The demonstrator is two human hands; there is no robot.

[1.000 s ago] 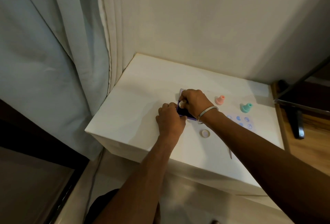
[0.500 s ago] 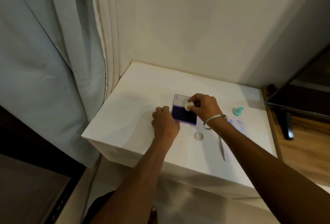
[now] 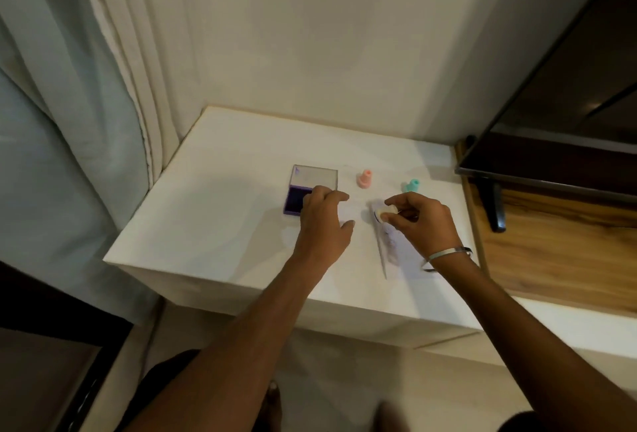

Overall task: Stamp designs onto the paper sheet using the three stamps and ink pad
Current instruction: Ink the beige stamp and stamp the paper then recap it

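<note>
The purple ink pad (image 3: pixel 293 199) lies open on the white table (image 3: pixel 213 218), its clear lid (image 3: pixel 315 177) folded back. My left hand (image 3: pixel 322 221) rests beside it with fingers spread, covering its right edge. My right hand (image 3: pixel 418 221) pinches a small cream stamp (image 3: pixel 382 215), inked face turned left, just above the paper sheet (image 3: pixel 391 242). The sheet shows faint purple prints, and my hand hides most of it. A pink stamp (image 3: pixel 364 179) and a teal stamp (image 3: pixel 411 186) stand upright behind my hands.
A wall closes the table's back and curtains (image 3: pixel 86 104) hang at its left. To the right sit a dark screen (image 3: pixel 568 121) on a stand and a wooden surface (image 3: pixel 558 245). A silver bangle (image 3: pixel 444 254) circles my right wrist.
My right hand has carried the cream stamp from the ink pad rightward to above the paper. My left hand loosened and spread its fingers. The camera shifted, and the pink stamp came back into sight.
</note>
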